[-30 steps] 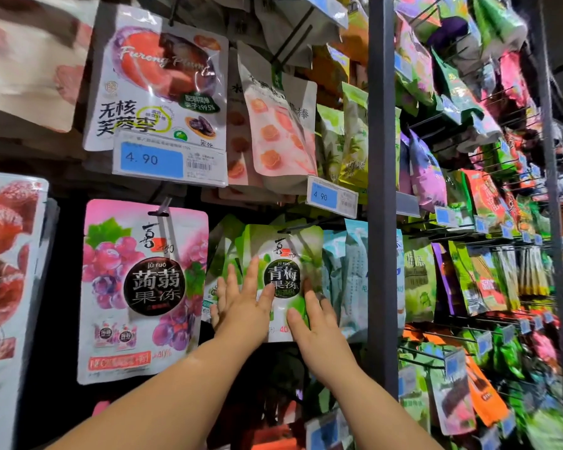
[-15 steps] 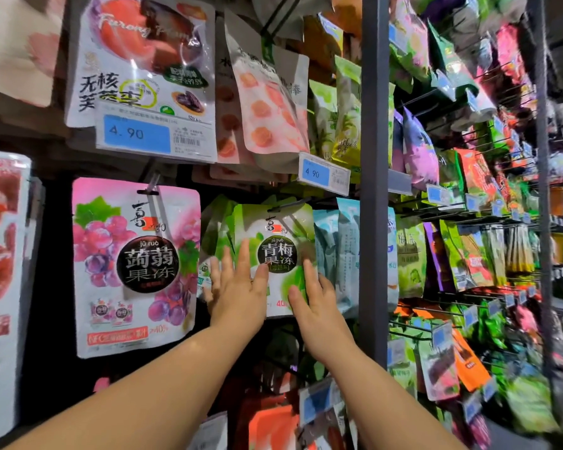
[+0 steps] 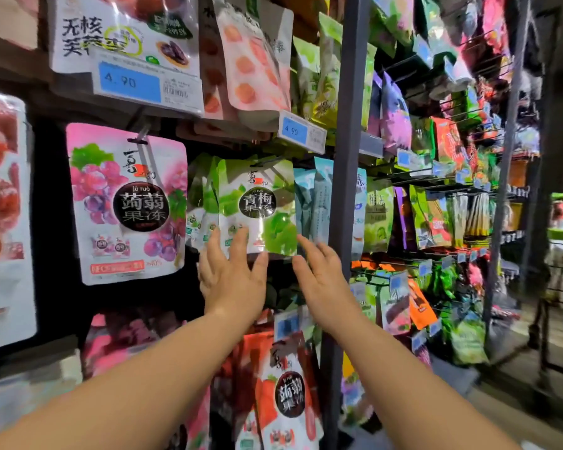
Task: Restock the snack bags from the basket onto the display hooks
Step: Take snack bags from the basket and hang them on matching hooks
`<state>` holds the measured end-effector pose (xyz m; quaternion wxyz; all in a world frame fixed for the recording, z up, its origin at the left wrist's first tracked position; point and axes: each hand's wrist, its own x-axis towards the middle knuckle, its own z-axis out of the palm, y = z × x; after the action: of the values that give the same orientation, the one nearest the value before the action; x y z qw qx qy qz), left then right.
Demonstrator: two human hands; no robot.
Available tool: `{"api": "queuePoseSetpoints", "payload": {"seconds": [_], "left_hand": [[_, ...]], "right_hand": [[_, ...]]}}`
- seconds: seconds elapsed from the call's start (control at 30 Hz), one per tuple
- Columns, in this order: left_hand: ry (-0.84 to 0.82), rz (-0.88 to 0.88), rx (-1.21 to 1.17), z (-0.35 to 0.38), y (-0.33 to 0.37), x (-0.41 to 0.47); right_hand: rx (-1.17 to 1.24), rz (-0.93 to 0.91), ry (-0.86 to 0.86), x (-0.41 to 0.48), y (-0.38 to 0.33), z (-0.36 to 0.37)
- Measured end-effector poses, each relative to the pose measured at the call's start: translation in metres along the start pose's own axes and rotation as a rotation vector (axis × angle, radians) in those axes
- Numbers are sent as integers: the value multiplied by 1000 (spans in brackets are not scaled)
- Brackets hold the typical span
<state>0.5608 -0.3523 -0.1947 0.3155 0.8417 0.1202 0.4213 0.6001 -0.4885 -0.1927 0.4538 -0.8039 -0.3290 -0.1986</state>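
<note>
Seen from head height, two bare forearms reach up into a shop's snack rack (image 3: 436,186). The left hand (image 3: 233,280) has its fingers (image 3: 241,240) straight and spread wide, holding nothing. Two fingertips overlap the bottom edge of a green snack bag (image 3: 257,203), which hangs on the rack directly above them. The right hand (image 3: 325,284) is spread just as wide and also holds nothing, its fingers (image 3: 306,246) pointing at the bag's lower right corner. Blur hides whether any fingertip of either hand truly touches the bag. The bag is a sealed pouch (printed with green fruit and a dark round label), so what is in it cannot be seen. More green pouches hang behind it, above the left fingers. Up and left of the left fingers, a pink grape bag (image 3: 127,203) hangs from a hook (image 3: 142,139). Just above and right of the right fingers are pale blue bags (image 3: 312,203), then a grey upright post (image 3: 348,157). Below both wrists hangs a red bag (image 3: 286,397). High above the fingers, a blue price tag (image 3: 130,81) reads 4.90 under further pouches. Beyond the post, right of the right fingers, rows of mixed pouches crowd the rack.
</note>
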Motion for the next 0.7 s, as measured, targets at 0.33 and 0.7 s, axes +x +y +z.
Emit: {"api": "queuePoseSetpoints", "payload": {"seconds": [0.33, 0.7], "left_hand": [[-479, 151, -178, 89, 3, -175], [-1190, 490, 289, 147, -20, -275]], "right_hand": [[-169, 245, -59, -152, 93, -65], [-359, 554, -426, -304, 139, -112]]}}
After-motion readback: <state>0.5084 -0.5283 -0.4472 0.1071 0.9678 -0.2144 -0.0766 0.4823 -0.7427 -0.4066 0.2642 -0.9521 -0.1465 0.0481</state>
